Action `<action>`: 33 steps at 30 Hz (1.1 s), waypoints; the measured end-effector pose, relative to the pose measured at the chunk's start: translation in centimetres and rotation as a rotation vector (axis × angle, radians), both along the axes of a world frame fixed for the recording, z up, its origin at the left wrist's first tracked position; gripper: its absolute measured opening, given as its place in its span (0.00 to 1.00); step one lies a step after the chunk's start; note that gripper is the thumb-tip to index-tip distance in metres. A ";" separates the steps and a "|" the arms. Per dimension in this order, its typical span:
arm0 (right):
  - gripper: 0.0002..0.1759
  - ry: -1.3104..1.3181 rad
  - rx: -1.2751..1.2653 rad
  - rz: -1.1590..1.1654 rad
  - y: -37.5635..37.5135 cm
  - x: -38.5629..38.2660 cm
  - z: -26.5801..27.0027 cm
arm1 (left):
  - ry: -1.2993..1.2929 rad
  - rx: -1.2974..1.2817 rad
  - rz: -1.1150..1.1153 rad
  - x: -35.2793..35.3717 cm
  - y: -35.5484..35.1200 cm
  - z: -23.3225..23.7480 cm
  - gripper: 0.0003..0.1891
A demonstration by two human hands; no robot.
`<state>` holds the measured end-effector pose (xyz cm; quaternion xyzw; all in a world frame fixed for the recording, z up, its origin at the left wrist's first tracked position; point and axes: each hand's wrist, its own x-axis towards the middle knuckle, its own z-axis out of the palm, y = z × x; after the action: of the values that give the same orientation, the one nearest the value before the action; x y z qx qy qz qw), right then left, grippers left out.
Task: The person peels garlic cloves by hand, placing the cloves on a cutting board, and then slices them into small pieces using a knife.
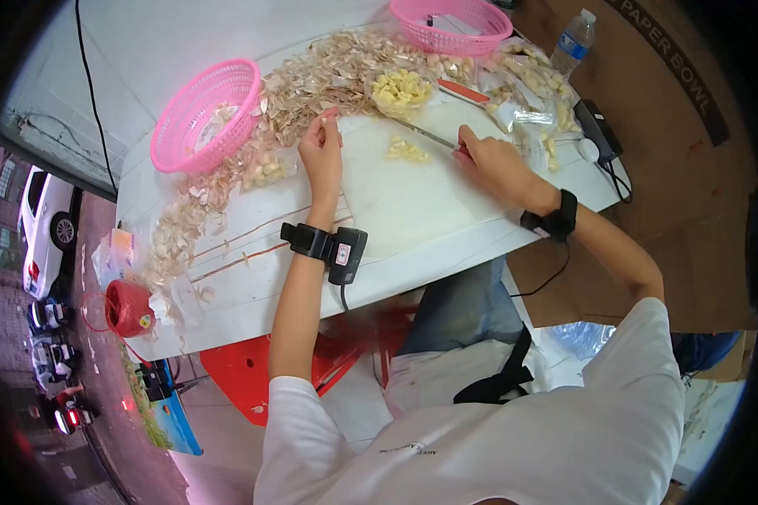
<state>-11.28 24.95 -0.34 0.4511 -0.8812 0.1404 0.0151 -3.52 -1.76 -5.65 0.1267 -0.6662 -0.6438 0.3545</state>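
My right hand [490, 165] is closed around the handle of a knife [425, 133], its blade pointing left toward a clear bowl [403, 91] of pale yellow pieces. Below the blade, a small pile of cut yellow pieces [406, 150] lies on a white board [396, 198]. My left hand [322, 150] is raised at the board's left edge, fingers curled together; whatever they hold is too small to make out. Beside it spreads a heap of papery peels [312, 84].
Pink baskets [208, 118] [452, 25] stand at the back left and back. An orange-handled tool [463, 91], bagged pieces [535, 80], a water bottle [573, 44] and a black device [598, 130] lie to the right. A red container [128, 309] sits at the left corner.
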 end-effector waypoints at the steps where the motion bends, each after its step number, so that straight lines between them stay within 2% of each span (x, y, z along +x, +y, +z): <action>1: 0.13 -0.006 -0.007 -0.011 -0.1 -0.3 0.0 | -0.008 0.007 0.007 0.0 0.0 0.0 0.15; 3: 0.13 0.085 0.068 0.060 -0.2 -0.7 -0.2 | -0.024 0.002 0.000 0.0 0.0 0.1 0.16; 7: 0.12 0.066 0.005 0.193 -0.1 -0.6 -0.4 | -0.033 -0.006 0.015 0.2 0.2 0.3 0.16; 11: 0.10 0.056 -0.005 0.124 0.2 -0.2 0.0 | -0.010 0.007 0.017 0.2 0.3 0.4 0.16; 13: 0.11 -0.045 -0.074 0.204 -0.1 0.6 0.1 | -0.005 0.013 0.014 0.1 0.2 0.3 0.16; 16: 0.13 -0.022 -0.038 0.306 -0.4 1.6 0.4 | -0.006 0.035 0.009 0.1 0.3 0.4 0.16; 19: 0.12 0.026 0.064 0.206 -0.7 1.7 -0.4 | -0.011 0.042 0.011 0.2 0.4 0.4 0.15; 22: 0.12 0.049 0.014 0.121 -0.4 1.3 -0.6 | -0.004 0.039 0.013 0.1 0.3 0.5 0.15; 26: 0.12 0.016 0.014 0.135 0.2 1.6 0.3 | 0.002 0.045 0.002 0.1 0.3 0.4 0.15; 28: 0.12 0.069 0.130 0.266 0.8 1.6 0.7 | 0.004 0.030 0.010 -0.2 0.1 0.1 0.16; 33: 0.12 0.119 0.035 0.266 3.2 -1.3 0.1 | -0.005 0.030 0.016 0.0 0.4 0.4 0.16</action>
<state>-12.57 28.11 -0.27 0.5718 -0.8134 0.0988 0.0409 -3.57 -1.36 -5.30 0.1390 -0.6564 -0.6505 0.3559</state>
